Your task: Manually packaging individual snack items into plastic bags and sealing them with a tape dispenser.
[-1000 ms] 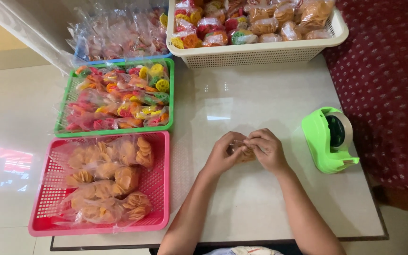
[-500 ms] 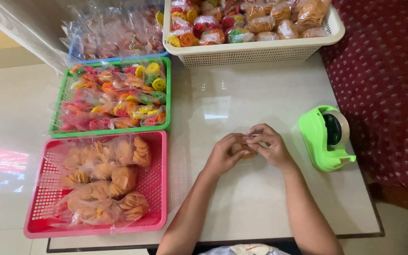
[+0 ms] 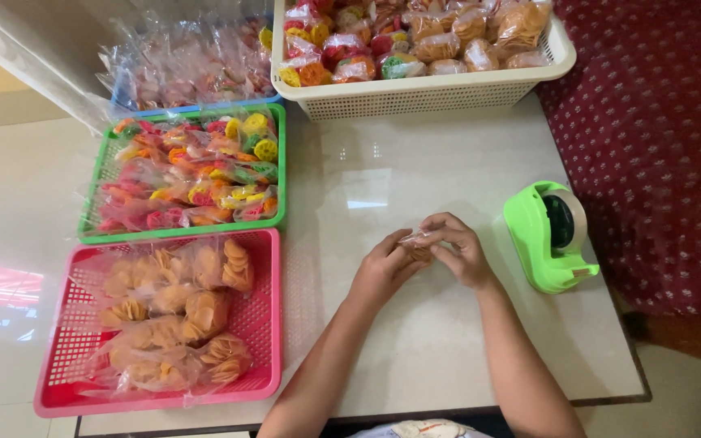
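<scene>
While both hands (image 3: 423, 255) pinch cracker packet (image 3: 417, 246), open tabletop (image 3: 415, 162) ahead.

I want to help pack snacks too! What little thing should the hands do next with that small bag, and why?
Probably reach the right hand over to the green tape holder for a bit of tape. Both hands pinch the small bag of orange crackers together at its top, the left hand steadying it, and the tape sits just beside the right hand. The bag's top looks gathered but no tape shows on it.
</scene>
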